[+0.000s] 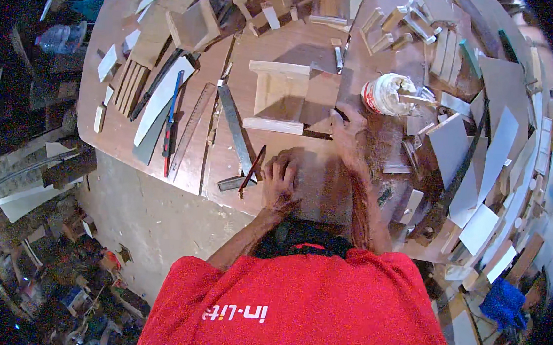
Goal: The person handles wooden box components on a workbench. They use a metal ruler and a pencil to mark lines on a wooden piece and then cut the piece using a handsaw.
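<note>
My left hand (280,178) lies on a flat brown board (319,159) near the table's front edge, its fingers spread. At the board's far right corner is my right hand (351,131), fingers curled together beside a small brown offcut (322,126); whatever they pinch is hidden. Just beyond the board sits a small wooden box frame (276,125) with pale side strips, a brown panel (321,89) against its right side. Left of my left hand lie a metal square (234,121) and a thin dark reddish stick (253,171).
A white tub (384,93) with a red label stands right of the frame, a stick across its top. A ruler (192,128) and a slim red-and-blue tool (171,123) lie left. Wood blocks (131,88) and offcuts (448,146) crowd both sides; more wooden assemblies (265,8) stand at the back.
</note>
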